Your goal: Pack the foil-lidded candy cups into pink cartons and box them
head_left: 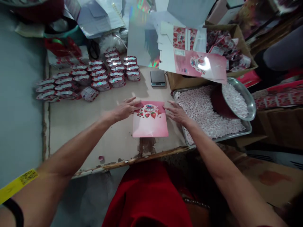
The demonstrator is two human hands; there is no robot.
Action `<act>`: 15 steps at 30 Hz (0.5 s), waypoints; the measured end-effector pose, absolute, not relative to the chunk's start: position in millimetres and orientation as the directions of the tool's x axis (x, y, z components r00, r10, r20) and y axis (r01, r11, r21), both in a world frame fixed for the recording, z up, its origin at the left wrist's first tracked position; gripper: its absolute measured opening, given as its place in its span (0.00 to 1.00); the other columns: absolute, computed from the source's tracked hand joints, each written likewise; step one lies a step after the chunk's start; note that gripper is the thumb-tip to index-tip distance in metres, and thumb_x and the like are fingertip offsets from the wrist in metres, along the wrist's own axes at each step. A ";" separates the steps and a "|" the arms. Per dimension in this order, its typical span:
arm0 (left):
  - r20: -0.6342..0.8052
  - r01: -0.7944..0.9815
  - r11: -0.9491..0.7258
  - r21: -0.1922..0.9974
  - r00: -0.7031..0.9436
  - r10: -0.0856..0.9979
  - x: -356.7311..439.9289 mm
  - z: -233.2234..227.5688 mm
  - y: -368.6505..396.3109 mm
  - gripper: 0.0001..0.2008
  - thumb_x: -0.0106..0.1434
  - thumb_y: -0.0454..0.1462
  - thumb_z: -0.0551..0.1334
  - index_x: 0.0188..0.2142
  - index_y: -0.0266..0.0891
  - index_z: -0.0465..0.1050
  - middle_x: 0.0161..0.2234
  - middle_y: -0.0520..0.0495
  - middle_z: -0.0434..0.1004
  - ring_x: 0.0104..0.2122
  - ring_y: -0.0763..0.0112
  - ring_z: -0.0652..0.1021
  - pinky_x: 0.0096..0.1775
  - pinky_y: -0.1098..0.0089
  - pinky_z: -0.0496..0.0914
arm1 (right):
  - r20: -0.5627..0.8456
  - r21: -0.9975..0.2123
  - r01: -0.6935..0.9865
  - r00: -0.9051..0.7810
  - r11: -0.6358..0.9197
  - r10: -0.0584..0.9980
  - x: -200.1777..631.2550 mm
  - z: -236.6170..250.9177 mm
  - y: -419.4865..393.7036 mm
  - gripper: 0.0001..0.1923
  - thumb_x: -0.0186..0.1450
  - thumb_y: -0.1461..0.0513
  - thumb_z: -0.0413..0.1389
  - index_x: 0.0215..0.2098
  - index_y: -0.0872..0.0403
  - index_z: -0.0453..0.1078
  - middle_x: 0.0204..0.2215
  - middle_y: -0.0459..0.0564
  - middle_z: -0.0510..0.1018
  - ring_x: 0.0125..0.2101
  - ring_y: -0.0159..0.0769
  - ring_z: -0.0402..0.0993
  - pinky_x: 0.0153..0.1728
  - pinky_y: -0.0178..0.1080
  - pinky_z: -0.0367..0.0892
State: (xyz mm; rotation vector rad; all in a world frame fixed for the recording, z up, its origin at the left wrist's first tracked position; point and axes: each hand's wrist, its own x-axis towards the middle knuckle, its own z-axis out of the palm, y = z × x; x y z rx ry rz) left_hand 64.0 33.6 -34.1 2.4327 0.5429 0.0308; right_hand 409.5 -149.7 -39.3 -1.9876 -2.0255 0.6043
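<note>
A pink printed carton with strawberries on its face is on the worktable in front of me. Beside its upper left edge is my left hand, slightly blurred, with stretched fingers reaching the carton's corner. My right hand is at the opposite upper edge, fingers spread and fingertips at the carton's side. Neither hand is wrapped round it. Just beyond the carton sits a small digital scale.
Rows of small sealed red-and-white packs stand at the back left. On the right, a metal tray holds small pale pieces and a metal bowl. Flat printed cartons lie above it, near a cardboard box of packets. A small pink cap lies near the front edge.
</note>
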 end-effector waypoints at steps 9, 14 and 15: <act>-0.106 0.461 -0.734 0.499 0.873 0.476 77.0 -20.6 -19.4 0.28 0.65 0.28 0.58 0.63 0.41 0.75 0.71 0.39 0.66 0.73 0.49 0.61 0.72 0.41 0.51 | -0.162 -0.197 0.945 -0.296 0.263 0.941 289.2 -24.5 -163.7 0.67 0.53 0.43 0.75 0.78 0.59 0.48 0.74 0.76 0.49 0.74 0.73 0.43 0.68 0.66 0.51; 0.062 0.629 -0.336 0.701 0.415 0.908 61.0 -40.0 -63.4 0.21 0.62 0.26 0.56 0.46 0.41 0.83 0.53 0.42 0.81 0.60 0.56 0.74 0.63 0.52 0.68 | -0.099 -0.077 0.979 -0.197 0.190 0.975 262.8 -36.0 -164.2 0.53 0.61 0.54 0.68 0.78 0.56 0.50 0.69 0.75 0.58 0.68 0.78 0.51 0.61 0.70 0.57; 0.087 0.652 -0.183 0.736 0.178 0.980 59.4 -45.1 -87.6 0.20 0.61 0.25 0.55 0.45 0.40 0.82 0.50 0.41 0.81 0.56 0.58 0.76 0.60 0.53 0.70 | -0.110 -0.078 0.975 -0.214 0.206 0.971 267.6 -31.9 -158.9 0.51 0.62 0.54 0.67 0.78 0.54 0.52 0.67 0.73 0.61 0.66 0.76 0.55 0.59 0.69 0.60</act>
